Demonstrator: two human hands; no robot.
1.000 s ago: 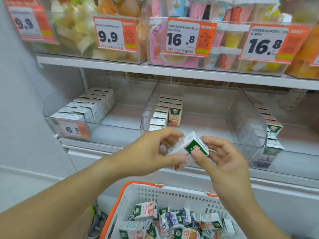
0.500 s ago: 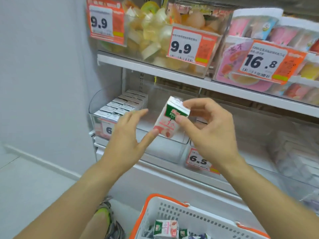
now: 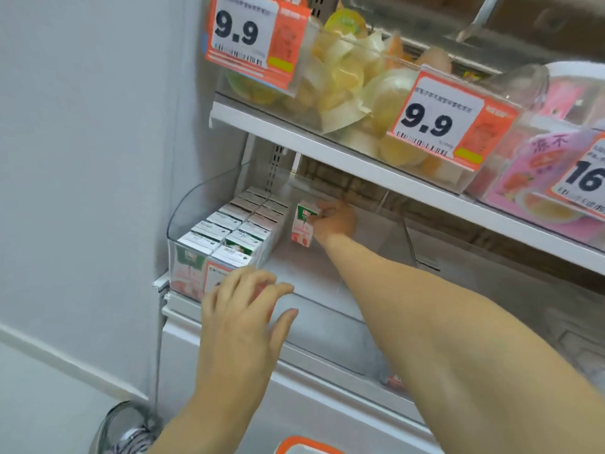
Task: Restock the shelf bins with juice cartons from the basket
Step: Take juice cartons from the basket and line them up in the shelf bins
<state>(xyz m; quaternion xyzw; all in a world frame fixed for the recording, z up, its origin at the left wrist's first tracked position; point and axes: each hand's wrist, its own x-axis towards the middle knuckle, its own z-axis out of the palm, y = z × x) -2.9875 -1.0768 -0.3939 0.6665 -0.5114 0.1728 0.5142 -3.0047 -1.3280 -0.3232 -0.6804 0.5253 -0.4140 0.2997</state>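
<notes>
So the juice carton (image 3: pixel 302 226) you've got is a small white box with a green band up top and pink fruit art lower down. It's standing pretty much upright, long axis vertical, green top up, leaning a touch. Your right hand (image 3: pixel 335 221) pinches it near the top, deep inside the clear bin (image 3: pixel 209 198), just beside the two rows of cartons (image 3: pixel 235 229) packed along the bin's left side; can't tell if its base is touching the floor of the bin. Your left hand (image 3: pixel 244 317) is spread, fingers relaxed, at the bin's front edge. Half a second back that carton was out in front of the shelf (image 3: pixel 360 158) with both hands near it, and the basket (image 3: pixel 304 447) now barely peeks in at the bottom.
</notes>
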